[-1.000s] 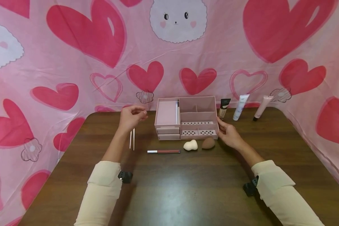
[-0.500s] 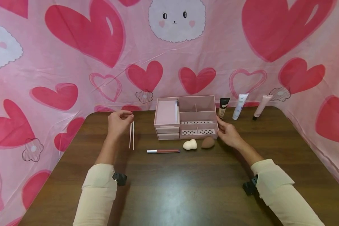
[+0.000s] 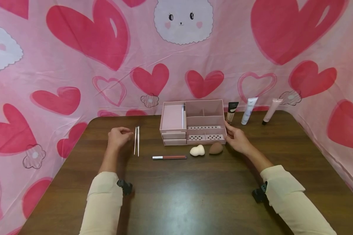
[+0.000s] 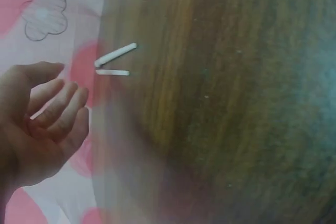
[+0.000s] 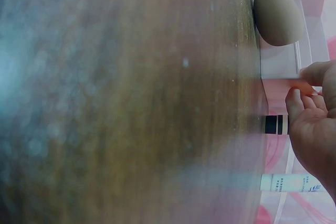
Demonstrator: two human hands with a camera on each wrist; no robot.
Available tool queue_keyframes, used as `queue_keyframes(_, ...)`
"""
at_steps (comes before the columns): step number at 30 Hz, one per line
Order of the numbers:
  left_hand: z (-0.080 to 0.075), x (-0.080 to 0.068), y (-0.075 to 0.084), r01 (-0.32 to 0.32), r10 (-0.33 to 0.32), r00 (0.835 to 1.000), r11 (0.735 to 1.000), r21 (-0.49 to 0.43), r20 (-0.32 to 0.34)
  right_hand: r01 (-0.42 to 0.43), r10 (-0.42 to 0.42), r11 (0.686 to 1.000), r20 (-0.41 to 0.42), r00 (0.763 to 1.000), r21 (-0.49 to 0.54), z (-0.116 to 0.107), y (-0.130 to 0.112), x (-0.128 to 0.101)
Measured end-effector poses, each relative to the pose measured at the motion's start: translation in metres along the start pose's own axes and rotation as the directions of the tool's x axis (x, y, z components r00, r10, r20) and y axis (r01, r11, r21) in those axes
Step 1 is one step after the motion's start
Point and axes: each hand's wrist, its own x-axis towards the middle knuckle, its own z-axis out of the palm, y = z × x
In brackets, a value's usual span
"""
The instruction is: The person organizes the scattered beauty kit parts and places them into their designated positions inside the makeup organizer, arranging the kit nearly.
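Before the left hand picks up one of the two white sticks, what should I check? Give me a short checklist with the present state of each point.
1. Left hand holds nothing: ok.
2. Two white sticks lie on the table, beside that hand: ok.
3. Nothing lies on the sticks: ok.
4. Right hand rests on the pink organizer, steadying it: ok.
5. Free compartment for a stick: cannot tell.

- white tube [image 3: 249,111] by the organizer has some dark print near the top, way too small to read
- same tube [image 5: 291,183] in the right wrist view: maybe a line of tiny text, blurred
- nothing else lettered
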Motion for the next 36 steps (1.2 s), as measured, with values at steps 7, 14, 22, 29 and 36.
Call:
queue_keyframes(7,0.0028,0.0000,-0.0059,0.089,-0.100,0.989,0.991,0.097,0.109,0.000,0.000,1.000,0.000,1.000,0.001,0.0000,-0.0003,0.0003)
queue_keyframes(14,0.0063,-0.0020,-0.0068,0.132,-0.161,0.970,0.978,0.162,0.183,-0.012,0.012,1.000,0.001,1.000,-0.009,0.0001,-0.0008,-0.0003)
queue_keyframes(22,0.0061,-0.0007,-0.0083,0.116,-0.152,0.970,0.975,0.188,0.188,-0.023,0.023,1.000,0.001,1.000,-0.006,-0.0001,-0.0019,0.0004)
queue_keyframes(29,0.0045,0.0021,-0.0081,0.107,-0.147,0.970,0.973,0.205,0.193,-0.023,0.023,1.000,-0.002,1.000,-0.006,-0.0001,-0.0037,0.0012)
queue_keyframes(36,0.0090,0.0055,-0.0061,0.080,-0.132,0.972,0.963,0.256,0.192,-0.016,0.016,1.000,-0.008,1.000,-0.013,0.0009,-0.0017,0.0002)
